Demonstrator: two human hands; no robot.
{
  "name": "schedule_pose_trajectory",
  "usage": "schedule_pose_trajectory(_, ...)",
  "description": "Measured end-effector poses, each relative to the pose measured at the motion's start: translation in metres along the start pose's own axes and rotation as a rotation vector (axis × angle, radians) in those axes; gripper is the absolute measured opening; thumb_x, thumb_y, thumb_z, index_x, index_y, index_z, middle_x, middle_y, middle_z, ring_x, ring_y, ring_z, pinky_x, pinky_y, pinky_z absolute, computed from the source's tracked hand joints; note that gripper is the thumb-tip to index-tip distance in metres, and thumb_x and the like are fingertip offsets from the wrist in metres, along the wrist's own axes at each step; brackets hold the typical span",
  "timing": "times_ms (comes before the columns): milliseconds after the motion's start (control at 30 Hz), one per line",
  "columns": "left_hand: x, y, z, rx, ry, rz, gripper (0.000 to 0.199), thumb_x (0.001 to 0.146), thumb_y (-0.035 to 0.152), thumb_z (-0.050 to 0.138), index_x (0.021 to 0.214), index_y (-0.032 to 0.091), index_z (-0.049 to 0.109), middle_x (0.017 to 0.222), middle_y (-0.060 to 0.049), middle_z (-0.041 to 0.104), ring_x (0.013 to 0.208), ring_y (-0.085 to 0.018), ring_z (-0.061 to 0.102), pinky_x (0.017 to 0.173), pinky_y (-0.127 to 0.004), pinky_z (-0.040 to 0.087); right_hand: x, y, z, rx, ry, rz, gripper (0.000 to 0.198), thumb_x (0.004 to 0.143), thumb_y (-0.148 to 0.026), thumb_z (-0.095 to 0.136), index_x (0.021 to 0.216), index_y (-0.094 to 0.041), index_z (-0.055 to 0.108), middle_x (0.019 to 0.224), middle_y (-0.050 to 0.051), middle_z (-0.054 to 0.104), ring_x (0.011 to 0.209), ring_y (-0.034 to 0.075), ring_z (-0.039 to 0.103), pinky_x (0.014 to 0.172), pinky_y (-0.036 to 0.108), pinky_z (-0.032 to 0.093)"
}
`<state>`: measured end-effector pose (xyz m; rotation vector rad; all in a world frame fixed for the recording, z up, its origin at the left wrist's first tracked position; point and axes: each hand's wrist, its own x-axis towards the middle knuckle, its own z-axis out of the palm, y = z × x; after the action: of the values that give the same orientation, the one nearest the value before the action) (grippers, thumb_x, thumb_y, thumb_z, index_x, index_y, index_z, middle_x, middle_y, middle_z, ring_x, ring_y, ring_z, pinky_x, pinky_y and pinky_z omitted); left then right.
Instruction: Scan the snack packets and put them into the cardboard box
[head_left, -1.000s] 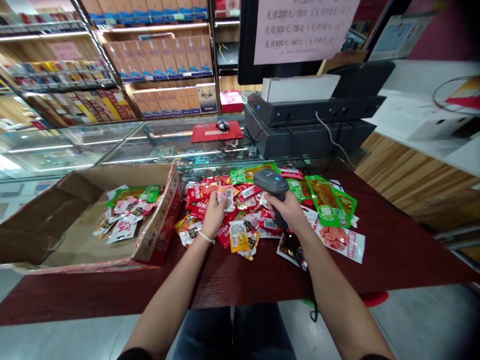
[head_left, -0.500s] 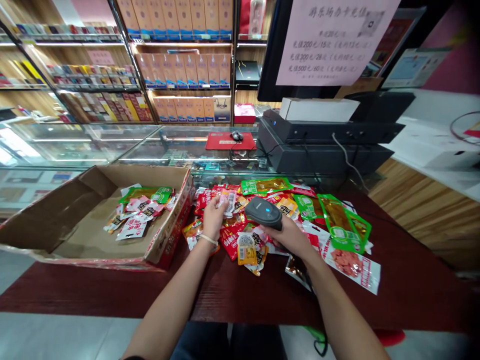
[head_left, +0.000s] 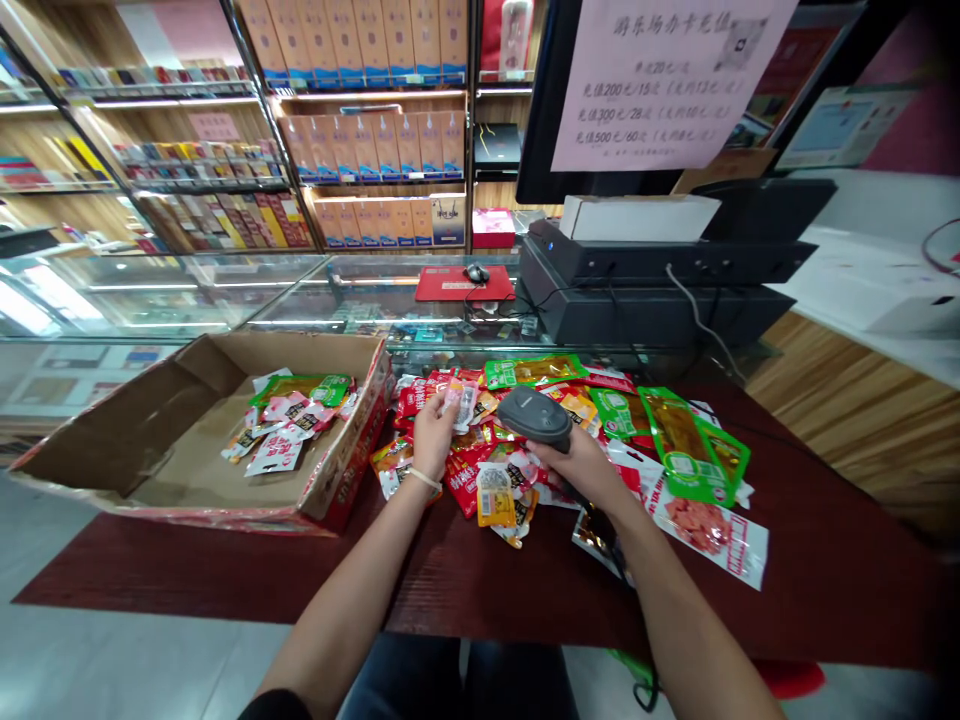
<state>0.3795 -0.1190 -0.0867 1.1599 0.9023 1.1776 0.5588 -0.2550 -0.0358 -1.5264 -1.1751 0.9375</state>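
Note:
Between the thumb and fingers of my left hand [head_left: 435, 432] is a small pink snack packet [head_left: 464, 402], its printed label facing up. My right hand [head_left: 589, 465] is wrapped round the handle of a black barcode scanner [head_left: 534, 416], whose head points left towards that packet. Under and around both hands spreads a pile of snack packets, among them a yellow packet [head_left: 496, 497], a red packet [head_left: 463, 482] and a green packet [head_left: 686, 445]. A white packet with a pink picture [head_left: 705, 525] lies right of my right forearm.
An open cardboard box [head_left: 202, 517] with several packets inside stands on the left of the dark red table [head_left: 465, 590]. Behind the pile are a glass counter, a red mouse pad [head_left: 442, 284] with a mouse, and a black cash register unit [head_left: 630, 315]. The scanner's cord hangs by my right forearm.
The scanner's blue light, lit before, no longer shows. Both hands keep their grip and hardly move; the whole view has shifted slightly.

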Motion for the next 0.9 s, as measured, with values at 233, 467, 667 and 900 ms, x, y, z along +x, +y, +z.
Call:
schedule_pose_trajectory(233, -0.034, 0.093, 0.000, 0.390, -0.306, 0.386, 0.032, 0.092, 0.029, 0.056, 0.121, 0.022, 0.067, 0.117, -0.006, 0.072, 0.105, -0.021, 0.068, 0.090, -0.030, 0.053, 0.003, 0.006, -0.005, 0.034, 0.029, -0.026, 0.037, 0.076, -0.053, 0.075, 0.073, -0.020, 0.058, 0.047, -0.003, 0.053, 0.038, 0.013, 0.048, 0.040, 0.026, 0.040)
schedule_pose_trajectory(467, -0.039, 0.174, -0.097, 1.041, 0.041, 0.629, 0.033, 0.096, 0.030, 0.052, 0.126, 0.025, 0.065, 0.114, -0.004, 0.074, 0.098, -0.019, 0.071, 0.085, -0.026, 0.052, 0.005, 0.011, -0.006, 0.136, 0.003, -0.021, 0.044, 0.078, -0.057, 0.074, 0.064, -0.019, 0.055, 0.051, -0.001, 0.054, 0.040, 0.011, 0.049, 0.040, 0.025, 0.039)
schedule_pose_trajectory(667, 0.001, 0.158, -0.176, 1.324, 0.157, 0.509, 0.040, 0.093, 0.025, 0.054, 0.132, 0.019, 0.061, 0.125, -0.011, 0.070, 0.111, -0.027, 0.068, 0.094, -0.035, 0.052, 0.007, 0.016, -0.003, 0.124, -0.003, -0.008, 0.045, 0.078, -0.058, 0.074, 0.064, -0.019, 0.056, 0.052, -0.001, 0.055, 0.041, 0.011, 0.049, 0.041, 0.024, 0.040)
schedule_pose_trajectory(900, -0.005, 0.148, -0.164, 1.306, 0.025, 0.476, 0.028, 0.093, 0.025, 0.053, 0.112, 0.020, 0.072, 0.108, -0.008, 0.076, 0.097, -0.024, 0.072, 0.086, -0.033, 0.054, 0.005, 0.009, 0.001, 0.127, 0.012, -0.009, 0.041, 0.076, -0.055, 0.075, 0.068, -0.020, 0.056, 0.051, -0.002, 0.053, 0.040, 0.012, 0.048, 0.040, 0.025, 0.040)
